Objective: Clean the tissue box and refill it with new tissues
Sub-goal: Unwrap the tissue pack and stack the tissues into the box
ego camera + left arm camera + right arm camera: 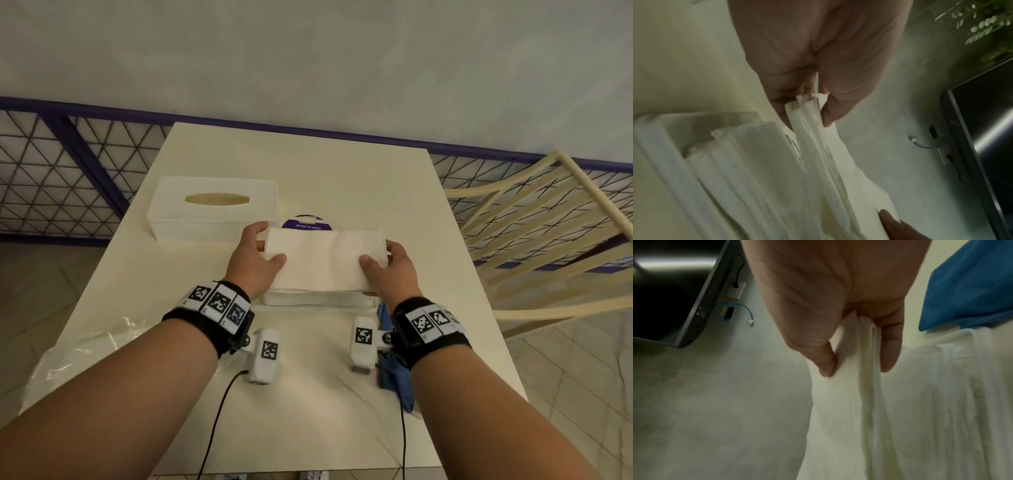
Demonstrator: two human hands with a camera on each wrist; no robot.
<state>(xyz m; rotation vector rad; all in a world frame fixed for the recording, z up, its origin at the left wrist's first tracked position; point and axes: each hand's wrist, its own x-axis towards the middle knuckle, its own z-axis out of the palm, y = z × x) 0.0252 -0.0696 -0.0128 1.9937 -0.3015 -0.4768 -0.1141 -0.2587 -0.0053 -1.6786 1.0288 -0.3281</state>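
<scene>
A white tissue box cover (212, 205) with an oval slot stands at the table's back left. In the middle, both hands hold a wad of white tissues (322, 260) raised a little above a lower stack of tissues (318, 299). My left hand (255, 255) pinches the wad's left end between thumb and fingers; in the left wrist view the tissue wad (818, 146) runs from that pinch. My right hand (387, 265) pinches the right end, and in the right wrist view the tissue wad (869, 386) hangs between thumb and fingers.
The cream table (308, 394) carries a round purple sticker (306, 222) behind the tissues, a blue cloth (397, 380) by my right wrist and clear plastic wrapping (68, 356) at the front left. A slatted chair (541, 240) stands to the right. A mesh fence (68, 171) runs behind.
</scene>
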